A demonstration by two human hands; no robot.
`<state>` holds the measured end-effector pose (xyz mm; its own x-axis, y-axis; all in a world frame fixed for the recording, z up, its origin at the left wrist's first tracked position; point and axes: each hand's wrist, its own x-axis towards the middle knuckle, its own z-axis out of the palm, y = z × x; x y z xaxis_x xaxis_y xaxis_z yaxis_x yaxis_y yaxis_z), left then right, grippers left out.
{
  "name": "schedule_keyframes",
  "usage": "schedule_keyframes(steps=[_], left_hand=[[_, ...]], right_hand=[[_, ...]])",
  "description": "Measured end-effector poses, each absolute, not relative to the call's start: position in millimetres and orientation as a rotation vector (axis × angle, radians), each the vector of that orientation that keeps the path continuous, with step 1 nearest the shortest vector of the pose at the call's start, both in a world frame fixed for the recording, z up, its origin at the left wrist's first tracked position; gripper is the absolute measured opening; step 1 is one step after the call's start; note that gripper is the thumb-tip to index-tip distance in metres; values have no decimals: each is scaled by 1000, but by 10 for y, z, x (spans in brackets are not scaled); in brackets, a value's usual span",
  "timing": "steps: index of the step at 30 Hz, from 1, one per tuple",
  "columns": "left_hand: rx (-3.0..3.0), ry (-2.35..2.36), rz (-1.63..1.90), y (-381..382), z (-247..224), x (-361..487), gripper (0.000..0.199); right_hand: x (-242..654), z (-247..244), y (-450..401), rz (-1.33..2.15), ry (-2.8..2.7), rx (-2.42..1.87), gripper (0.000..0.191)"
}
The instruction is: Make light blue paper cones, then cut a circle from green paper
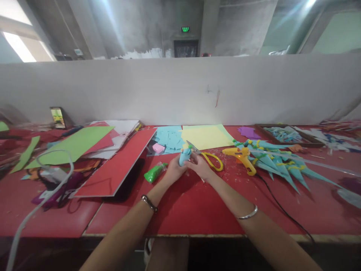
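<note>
From the head view, the left hand (175,172) is closed around a light-blue piece (185,156) — held above the red table (180,214), between both hands. The right hand (199,168) meets it from the other side; whether its fingers grip, I cannot tell. Yellow-handled scissors (216,164) lie just beyond (blades partly hidden) — a green bag (153,174) sits left, a yellow glue gun (239,155) right.
</note>
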<state>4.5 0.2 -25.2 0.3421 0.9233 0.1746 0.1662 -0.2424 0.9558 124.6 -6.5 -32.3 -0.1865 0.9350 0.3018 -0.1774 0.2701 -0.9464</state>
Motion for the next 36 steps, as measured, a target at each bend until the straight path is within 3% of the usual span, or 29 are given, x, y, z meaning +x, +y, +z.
schedule_keyframes(steps=[6,10,15,18,21,27,31,33,36], left_hand=[[1879,968,937,-60,-272,73,19],[2404,1273,858,-113,-65,-67,27],[2587,1622,834,-54,173,-422,34],[2591,1918,598,-4,122,-589,47],[2492,2038,306,20,16,-653,47],[2560,1792,365,63,-21,-584,32],[2512,1445,644,99,23,-519,43],[2474,1314,768,99,26,-488,54],[2448,1218,824,73,12,-430,60]], right_hand=[[1270,-329,-126,1283,-1331,-866,39],[1331,-299,-84,1203,-1155,-846,36],[1420,-266,-55,1235,-1028,-823,34],[1401,-257,-100,1383,-1096,-862,35],[1342,-252,-162,1460,-1204,-917,40],[1300,-282,-253,1306,-1535,-1154,70],[1297,-307,-273,1198,-1600,-1200,81],[1300,-300,-262,1095,-1622,-1259,76],[1315,-265,-229,818,-1676,-1312,46]])
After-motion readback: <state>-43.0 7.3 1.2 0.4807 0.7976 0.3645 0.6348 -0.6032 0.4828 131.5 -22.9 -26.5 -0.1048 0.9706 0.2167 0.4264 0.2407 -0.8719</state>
